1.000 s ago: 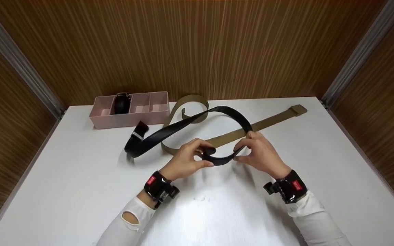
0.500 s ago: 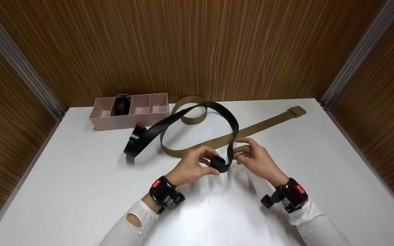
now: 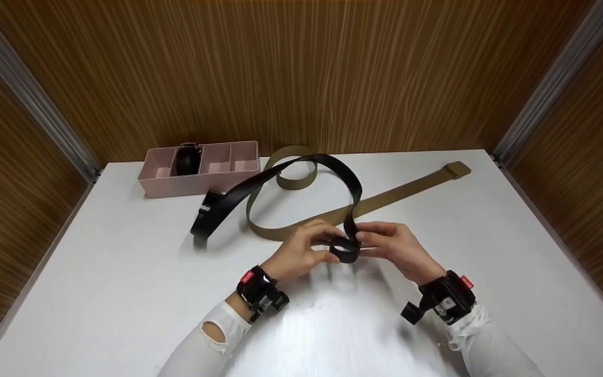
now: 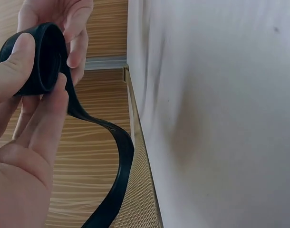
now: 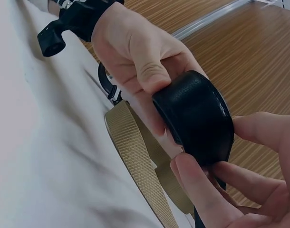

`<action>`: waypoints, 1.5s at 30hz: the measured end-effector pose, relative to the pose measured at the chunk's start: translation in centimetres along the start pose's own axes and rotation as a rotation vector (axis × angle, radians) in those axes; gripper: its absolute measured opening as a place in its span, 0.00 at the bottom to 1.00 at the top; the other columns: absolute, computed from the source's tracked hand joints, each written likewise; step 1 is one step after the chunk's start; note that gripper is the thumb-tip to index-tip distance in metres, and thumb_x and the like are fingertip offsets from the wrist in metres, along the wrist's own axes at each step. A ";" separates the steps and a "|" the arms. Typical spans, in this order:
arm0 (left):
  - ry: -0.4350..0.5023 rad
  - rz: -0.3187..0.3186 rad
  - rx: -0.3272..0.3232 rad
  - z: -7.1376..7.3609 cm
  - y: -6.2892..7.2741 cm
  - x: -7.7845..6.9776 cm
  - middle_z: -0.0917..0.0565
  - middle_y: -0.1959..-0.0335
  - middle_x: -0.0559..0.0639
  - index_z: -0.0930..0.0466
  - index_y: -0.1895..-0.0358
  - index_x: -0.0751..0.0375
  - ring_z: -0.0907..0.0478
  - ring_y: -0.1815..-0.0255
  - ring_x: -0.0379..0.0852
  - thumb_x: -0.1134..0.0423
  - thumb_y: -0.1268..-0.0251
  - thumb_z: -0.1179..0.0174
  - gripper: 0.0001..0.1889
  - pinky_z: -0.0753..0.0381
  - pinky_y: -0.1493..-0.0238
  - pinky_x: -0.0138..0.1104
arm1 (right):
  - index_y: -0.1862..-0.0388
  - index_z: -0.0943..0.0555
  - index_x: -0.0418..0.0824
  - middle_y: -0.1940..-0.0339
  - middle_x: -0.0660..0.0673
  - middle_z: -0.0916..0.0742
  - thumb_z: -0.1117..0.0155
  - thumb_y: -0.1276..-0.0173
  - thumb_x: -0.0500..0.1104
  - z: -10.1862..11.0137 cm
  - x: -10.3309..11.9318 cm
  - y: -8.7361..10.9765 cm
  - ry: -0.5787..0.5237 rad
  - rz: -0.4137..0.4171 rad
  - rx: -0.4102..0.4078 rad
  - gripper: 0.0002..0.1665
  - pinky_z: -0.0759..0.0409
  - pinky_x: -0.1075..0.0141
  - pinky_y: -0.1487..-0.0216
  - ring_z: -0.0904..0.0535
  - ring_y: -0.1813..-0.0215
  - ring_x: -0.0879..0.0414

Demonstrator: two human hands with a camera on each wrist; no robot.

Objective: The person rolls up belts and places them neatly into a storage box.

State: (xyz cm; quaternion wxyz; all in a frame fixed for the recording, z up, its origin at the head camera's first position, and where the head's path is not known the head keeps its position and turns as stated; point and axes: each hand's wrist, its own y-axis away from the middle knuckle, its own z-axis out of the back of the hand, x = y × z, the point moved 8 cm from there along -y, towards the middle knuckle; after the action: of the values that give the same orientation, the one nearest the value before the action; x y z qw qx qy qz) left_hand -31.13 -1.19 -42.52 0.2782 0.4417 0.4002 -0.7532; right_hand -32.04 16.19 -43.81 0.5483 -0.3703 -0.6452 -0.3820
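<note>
A black belt runs in a wide loop over the white table, its inner end rolled into a small coil. My left hand holds this coil, thumb on one edge and fingers on the other. On its right side, my right hand pinches the coil between thumb and fingers where the strap leaves it. The coil is raised above the table. At the belt's far left end a dark buckle with a silvery bar stands on edge. Behind and partly under the black loop lies a tan woven belt.
A pink divided tray stands at the back left, with a rolled black belt in one compartment. The tan belt's buckle lies toward the back right. Wood-patterned walls enclose the table's back and sides.
The black belt's end has been rolled into a tighter coil, and its loop has drawn in leftward. My right hand let go of the strap, then came back against the coil.
</note>
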 end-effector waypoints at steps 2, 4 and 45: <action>-0.042 0.016 -0.011 0.2 -0.2 0.1 0.16 0.48 0.49 0.17 0.42 0.63 0.18 0.45 0.43 0.71 0.43 0.24 0.23 0.20 0.40 0.38 | 0.32 0.28 0.20 0.42 0.36 0.13 0.35 0.23 0.37 0.0 0.0 0.0 -0.008 -0.002 0.015 0.29 0.17 0.50 0.40 0.13 0.44 0.48; -0.082 0.033 -0.031 0.5 -0.3 0.3 0.14 0.49 0.45 0.17 0.43 0.60 0.19 0.46 0.41 0.69 0.44 0.23 0.24 0.21 0.42 0.39 | 0.32 0.27 0.20 0.43 0.37 0.12 0.36 0.23 0.37 0.0 0.0 0.0 -0.001 -0.007 0.032 0.28 0.17 0.51 0.40 0.13 0.45 0.48; -0.899 -0.173 0.032 -0.1 -4.4 -2.4 0.17 0.47 0.49 0.16 0.47 0.55 0.27 0.33 0.51 0.40 0.44 0.24 0.29 0.39 0.23 0.44 | 0.48 0.17 0.23 0.53 0.36 0.10 0.32 0.29 0.33 2.3 2.5 0.6 0.255 0.029 -0.011 0.15 0.13 0.55 0.50 0.10 0.57 0.49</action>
State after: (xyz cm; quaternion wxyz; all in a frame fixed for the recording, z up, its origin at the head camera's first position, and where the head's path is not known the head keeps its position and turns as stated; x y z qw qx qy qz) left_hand -33.40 1.41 -38.84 0.3533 0.0401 0.2636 -0.8967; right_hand -32.85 18.68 -41.58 0.6295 -0.3312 -0.5624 -0.4216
